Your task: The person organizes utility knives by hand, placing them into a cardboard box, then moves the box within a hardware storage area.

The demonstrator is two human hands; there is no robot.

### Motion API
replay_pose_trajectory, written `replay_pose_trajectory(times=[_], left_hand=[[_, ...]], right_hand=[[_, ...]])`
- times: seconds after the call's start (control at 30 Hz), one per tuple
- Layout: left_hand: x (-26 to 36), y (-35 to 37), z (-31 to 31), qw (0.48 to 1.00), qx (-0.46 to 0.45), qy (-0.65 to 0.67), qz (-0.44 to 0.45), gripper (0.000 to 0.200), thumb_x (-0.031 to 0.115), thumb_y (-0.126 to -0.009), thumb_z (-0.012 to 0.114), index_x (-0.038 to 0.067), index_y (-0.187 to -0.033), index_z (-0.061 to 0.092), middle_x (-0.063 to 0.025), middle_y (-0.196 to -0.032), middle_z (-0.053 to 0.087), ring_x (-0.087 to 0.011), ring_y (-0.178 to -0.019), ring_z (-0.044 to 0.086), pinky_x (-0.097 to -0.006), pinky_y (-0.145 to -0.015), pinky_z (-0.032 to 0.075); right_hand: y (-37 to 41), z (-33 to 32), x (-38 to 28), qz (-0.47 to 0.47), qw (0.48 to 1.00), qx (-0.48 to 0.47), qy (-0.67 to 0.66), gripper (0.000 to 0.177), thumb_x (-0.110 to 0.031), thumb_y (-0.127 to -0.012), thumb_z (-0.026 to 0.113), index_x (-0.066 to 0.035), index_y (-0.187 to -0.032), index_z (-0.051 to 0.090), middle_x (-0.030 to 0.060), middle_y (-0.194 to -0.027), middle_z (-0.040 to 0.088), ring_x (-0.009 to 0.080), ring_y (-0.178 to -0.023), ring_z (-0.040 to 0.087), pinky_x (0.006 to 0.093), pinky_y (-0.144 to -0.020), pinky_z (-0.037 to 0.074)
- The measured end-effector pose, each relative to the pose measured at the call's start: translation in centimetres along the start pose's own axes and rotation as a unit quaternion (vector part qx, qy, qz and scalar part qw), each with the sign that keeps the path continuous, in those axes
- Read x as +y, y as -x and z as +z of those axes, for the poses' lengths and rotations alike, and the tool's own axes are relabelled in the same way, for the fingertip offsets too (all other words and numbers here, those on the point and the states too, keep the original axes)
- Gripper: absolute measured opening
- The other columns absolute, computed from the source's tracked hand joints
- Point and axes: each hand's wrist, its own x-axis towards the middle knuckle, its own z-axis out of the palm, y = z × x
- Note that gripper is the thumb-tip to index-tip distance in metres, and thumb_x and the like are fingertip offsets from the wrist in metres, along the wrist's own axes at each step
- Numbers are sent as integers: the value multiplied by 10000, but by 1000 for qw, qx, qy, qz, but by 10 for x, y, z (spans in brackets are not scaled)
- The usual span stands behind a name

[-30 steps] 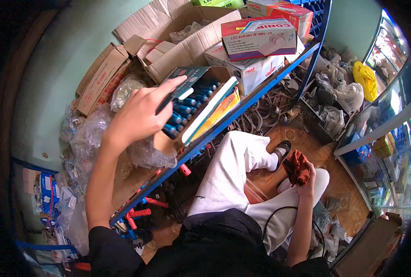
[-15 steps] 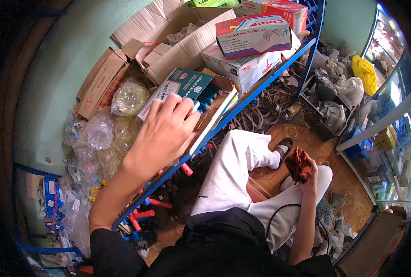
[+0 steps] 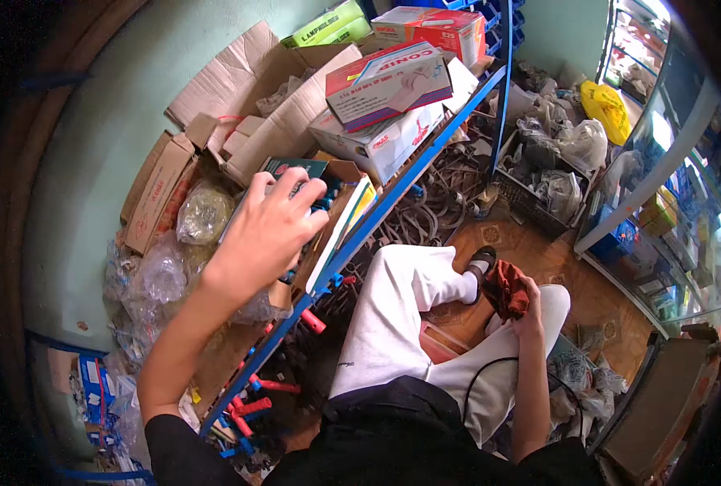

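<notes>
My left hand (image 3: 267, 227) is over a green-and-white cardboard box (image 3: 312, 168) on the shelf, fingers spread and bent down towards it. Dark teal items (image 3: 328, 199) show inside the box, partly covered by the hand. Whether the fingertips touch them is hidden. Down by my right knee, my right hand (image 3: 531, 312) grips a crumpled reddish-brown cloth (image 3: 507, 290). Beside the green box stand some thin upright booklets or cards (image 3: 346, 224) along the shelf's blue edge.
A CONIP box (image 3: 389, 85) lies tilted on a white box (image 3: 389, 146). Clear plastic bags (image 3: 162, 275) fill the shelf's left side. Red-handled tools (image 3: 251, 405) jut out below the blue shelf edge (image 3: 413, 182). A crate of bags (image 3: 539, 194) stands near a glass cabinet (image 3: 660, 219).
The view has shifted, so shelf goods appear lower and further left. My left hand's fingers are more spread, and less of the green box shows. My right hand keeps the cloth.
</notes>
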Motion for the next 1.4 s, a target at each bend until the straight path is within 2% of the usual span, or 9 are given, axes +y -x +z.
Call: replay_pose_trajectory(times=[0.2, 0.37, 0.6, 0.73, 0.83, 0.87, 1.0, 1.13, 1.4], left_hand=[[3, -9, -1, 971, 82, 214, -65, 296, 101, -899, 578, 30, -1182, 527, -153, -983, 629, -351, -997, 617, -486, -995, 407], [15, -21, -20, 846, 166, 477, -171, 290, 181, -1090, 379, 29, -1316, 480, -18, -817, 488, -95, -705, 504, -236, -634, 420], [88, -39, -3, 284, 240, 920, -120, 372, 361, -1069, 463, 23, -1219, 504, -26, -849, 534, -102, -659, 454, -256, -611, 383], [136, -47, 36, 211, 207, 944, -145, 340, 382, -1075, 436, 65, -1165, 524, -52, -775, 603, -117, -709, 547, -256, -672, 441], [164, -33, 49, 263, 155, 933, -190, 321, 383, -1072, 438, 74, -1101, 521, -85, -856, 685, -83, -700, 604, -209, -624, 483], [173, -24, 50, 367, 134, 899, -197, 302, 373, -1070, 451, 79, -1086, 517, -125, -908, 702, -97, -713, 616, -219, -643, 509], [178, -1, 60, 296, 117, 924, -212, 228, 286, -1054, 510, 84, -1159, 497, -175, -1061, 697, -148, -808, 688, -254, -727, 587], [191, 20, 59, 203, 119, 954, -189, 131, 119, -1021, 568, 86, -1105, 473, -230, -1151, 666, -223, -982, 701, -299, -883, 587], [203, 55, 76, 214, 101, 952, -196, 199, -26, -959, 588, 46, -1143, 564, -198, -1216, 661, -247, -1055, 686, -320, -925, 573]], right_hand=[[3, 7, -4, 12, 997, -70, -6, 463, -347, -933, 575, -38, -1277, 606, 98, -1167, 691, 238, -1027, 679, 368, -911, 544], [8, 5, -4, -10, 999, -34, 3, 471, -354, -937, 552, -30, -1275, 604, 108, -1158, 694, 242, -1016, 683, 369, -905, 548], [19, -2, -9, -36, 989, -104, -101, 439, -288, -943, 539, -40, -1302, 592, 136, -1259, 664, 292, -1138, 653, 428, -1006, 521], [37, -11, -7, -77, 971, -125, -186, 458, -281, -948, 536, -36, -1334, 566, 151, -1288, 647, 313, -1170, 638, 453, -1041, 503], [60, -25, -4, -117, 980, -53, -154, 458, -309, -958, 522, -33, -1321, 564, 139, -1278, 647, 285, -1131, 653, 419, -996, 530], [70, -40, 1, -113, 974, 33, -194, 440, -293, -955, 541, -33, -1309, 568, 138, -1281, 642, 277, -1109, 661, 416, -993, 533], [101, -21, 19, -246, 955, -18, -165, 519, -351, -970, 513, -7, -1358, 522, 150, -1314, 617, 352, -1177, 619, 523, -1006, 511], [152, 41, 20, -173, 882, -234, -370, 616, -423, -988, 433, -1, -1437, 437, 189, -1415, 531, 431, -1291, 517, 628, -1082, 408], [166, 64, 25, -152, 926, -88, -333, 562, -342, -1008, 387, -17, -1467, 400, 210, -1459, 477, 378, -1336, 484, 569, -1150, 350]])
